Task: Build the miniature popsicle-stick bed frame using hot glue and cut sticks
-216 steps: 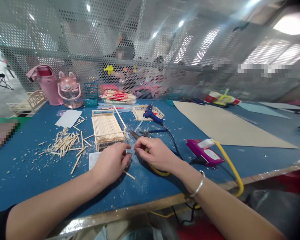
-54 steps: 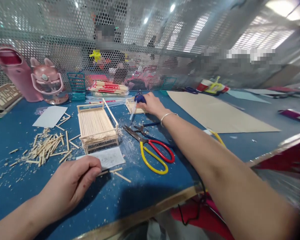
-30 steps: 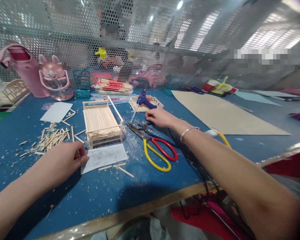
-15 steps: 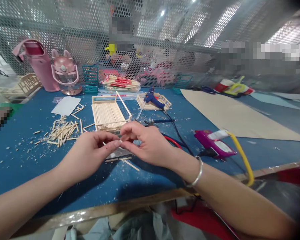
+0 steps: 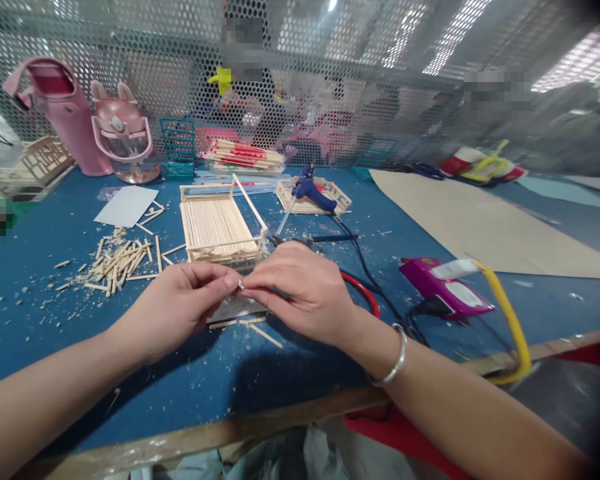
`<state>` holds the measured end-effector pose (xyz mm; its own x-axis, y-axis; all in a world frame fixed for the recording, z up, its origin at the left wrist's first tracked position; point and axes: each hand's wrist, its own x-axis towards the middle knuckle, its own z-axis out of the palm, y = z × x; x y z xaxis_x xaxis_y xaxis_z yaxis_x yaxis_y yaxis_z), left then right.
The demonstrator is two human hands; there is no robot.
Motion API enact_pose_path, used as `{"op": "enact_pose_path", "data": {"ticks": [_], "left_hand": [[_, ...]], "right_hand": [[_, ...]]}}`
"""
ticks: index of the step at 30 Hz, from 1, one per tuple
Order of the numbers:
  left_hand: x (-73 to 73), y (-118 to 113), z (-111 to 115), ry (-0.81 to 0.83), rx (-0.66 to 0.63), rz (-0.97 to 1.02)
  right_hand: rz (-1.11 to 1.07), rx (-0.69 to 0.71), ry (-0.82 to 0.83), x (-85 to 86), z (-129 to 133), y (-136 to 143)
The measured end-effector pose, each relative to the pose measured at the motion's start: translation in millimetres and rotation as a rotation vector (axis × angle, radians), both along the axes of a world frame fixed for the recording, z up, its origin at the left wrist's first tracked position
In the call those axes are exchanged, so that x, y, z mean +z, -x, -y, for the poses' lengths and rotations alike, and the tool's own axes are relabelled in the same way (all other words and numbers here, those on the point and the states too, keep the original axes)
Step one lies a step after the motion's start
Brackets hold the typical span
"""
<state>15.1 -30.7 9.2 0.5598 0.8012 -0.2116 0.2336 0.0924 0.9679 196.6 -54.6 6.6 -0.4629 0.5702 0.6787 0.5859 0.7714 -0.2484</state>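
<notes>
Right hand [image 5: 300, 290] has come from the glue gun [image 5: 316, 194] to the left hand [image 5: 180, 303], in front of the stick frame [image 5: 220, 227]. Their fingers pinch a tiny white bit [image 5: 241, 285].

And here's the blue-topped bench [image 5: 180, 390], dusted with pale crumbs! Front left, a loose pile of short wooden sticks [image 5: 123, 263]; behind it, a small white paper sheet [image 5: 127, 206]. Centre, there's the slatted, railed wooden-stick frame [image 5: 220, 227]. Along the back left, a tall pink bottle [image 5: 83, 133] beside a clear, pink-lidded bottle with ears [image 5: 130, 147]. Over right, a broad beige sheet [image 5: 460, 220], with a purple plastic device [image 5: 447, 290] nearer the edge!
</notes>
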Motion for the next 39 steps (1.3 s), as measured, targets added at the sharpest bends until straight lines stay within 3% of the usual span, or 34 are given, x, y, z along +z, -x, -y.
{"op": "enact_pose_path", "data": {"ticks": [7,12,15,18,20,22,27,39], "left_hand": [[-6.2,1.3,4.7,0.008,0.086,0.073],[-7.6,2.3,11.1,-0.036,0.087,0.056],[-11.9,5.0,13.6,-0.268,0.196,0.022],[-18.7,10.3,9.7,-0.665,0.471,0.048],[-23.2,13.9,1.6,-0.823,0.577,0.046],[-27.3,16.3,-9.2,-0.859,0.537,0.024],[-32.8,16.4,-25.1,-0.681,0.33,-0.007],[-32.0,14.2,-18.8,-0.674,0.321,0.012]], "right_hand": [[0.028,-0.178,-0.151,1.7,8.3,4.2],[0.036,-0.22,-0.21,0.6,11.5,8.8],[0.015,-0.253,-0.2,-0.7,6.7,8.1],[-0.022,-0.311,-0.192,-2.9,-1.6,6.3],[-0.049,-0.329,-0.187,-4.4,-6.8,6.4],[-0.056,-0.346,-0.174,-5.6,-10.4,7.9],[-0.014,-0.417,-0.086,-6.3,-12.5,10.4],[0.04,-0.375,-0.031,2.4,-10.3,2.5]]}}
